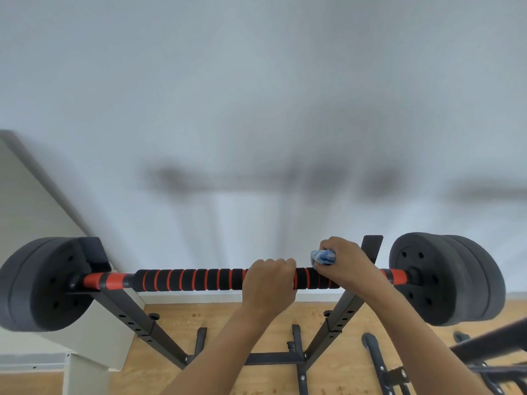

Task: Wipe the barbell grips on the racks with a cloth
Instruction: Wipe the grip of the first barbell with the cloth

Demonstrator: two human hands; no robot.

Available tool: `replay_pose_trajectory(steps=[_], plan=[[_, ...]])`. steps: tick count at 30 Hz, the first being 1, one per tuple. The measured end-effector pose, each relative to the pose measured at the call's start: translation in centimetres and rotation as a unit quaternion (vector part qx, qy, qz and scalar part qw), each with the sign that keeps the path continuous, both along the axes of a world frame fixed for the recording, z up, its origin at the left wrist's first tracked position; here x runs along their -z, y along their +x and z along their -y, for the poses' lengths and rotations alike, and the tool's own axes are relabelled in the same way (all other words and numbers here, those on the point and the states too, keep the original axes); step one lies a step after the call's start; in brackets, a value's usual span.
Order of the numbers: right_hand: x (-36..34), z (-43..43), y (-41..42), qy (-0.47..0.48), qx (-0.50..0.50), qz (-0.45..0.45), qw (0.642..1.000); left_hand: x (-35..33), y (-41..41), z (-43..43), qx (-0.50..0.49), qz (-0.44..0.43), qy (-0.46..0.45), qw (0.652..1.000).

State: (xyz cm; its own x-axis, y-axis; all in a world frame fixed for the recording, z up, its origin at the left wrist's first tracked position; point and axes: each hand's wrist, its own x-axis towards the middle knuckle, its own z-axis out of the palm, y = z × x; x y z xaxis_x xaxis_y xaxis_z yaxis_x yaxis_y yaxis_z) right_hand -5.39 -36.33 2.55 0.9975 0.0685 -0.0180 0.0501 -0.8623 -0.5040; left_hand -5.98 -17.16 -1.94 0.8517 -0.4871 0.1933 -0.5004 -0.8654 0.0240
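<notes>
The barbell (199,279) lies across the two uprights of the rack (339,312), its black-and-red foam grip (188,279) spanning the gap between them. The left hand (269,283) is wrapped around the grip just left of the rack's right upright, probably to stop the bar from rolling, while the right hand (346,262) beside it presses a bunched blue-and-white cloth (322,256) onto the grip for wiping. No brand, label or writing is legible on the plates (427,280), bar or rack.

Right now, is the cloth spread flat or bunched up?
Bunched up: the cloth is a crumpled wad in the right hand, held against the barbell grip.
</notes>
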Motion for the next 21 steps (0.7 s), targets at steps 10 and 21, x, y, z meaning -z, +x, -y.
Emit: replay_pose_trajectory(steps=[10, 21], plan=[[-0.8, 0.5, -1.5, 0.033, -0.011, -0.052, 0.998, -3.0, 3.2, -1.6, 0.067, -0.286, 0.033, 0.955], [-0.7, -0.2, -1.7, -0.002, 0.001, -0.043, 0.999, 1.1, 0.3, -2.1, 0.054, 0.051, 0.019, 0.997]])
